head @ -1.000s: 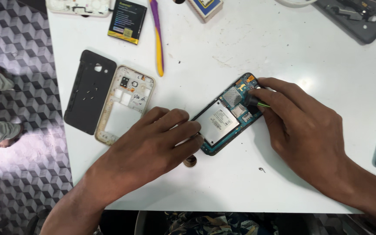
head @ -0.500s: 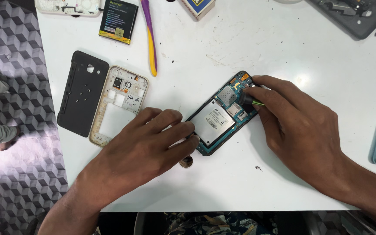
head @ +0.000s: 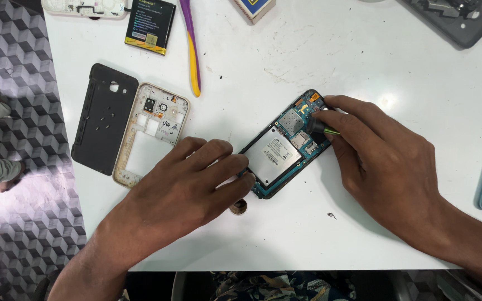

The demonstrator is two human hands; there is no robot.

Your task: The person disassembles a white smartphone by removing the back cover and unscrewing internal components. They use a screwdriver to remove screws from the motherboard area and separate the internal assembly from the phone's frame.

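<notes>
Here, an opened phone (head: 283, 146) lies mid-table (head: 364, 61), steadied and probed.
Left hand (head: 188, 181) presses flat fingers on its lower edge; right hand (head: 383, 161) pinches a thin tool (head: 324, 129) at the top. Likely light, stiff, fragile inside: hold by the frame edges.

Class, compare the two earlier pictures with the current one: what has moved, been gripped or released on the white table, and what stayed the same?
Nothing was taken hold of or let go. The left hand still pins the opened phone at its lower end; the right hand still presses a small tool into its upper end. Everything slid slightly left and up in view, which looks like camera movement. The black back cover and the pale middle frame lie as before.
</notes>
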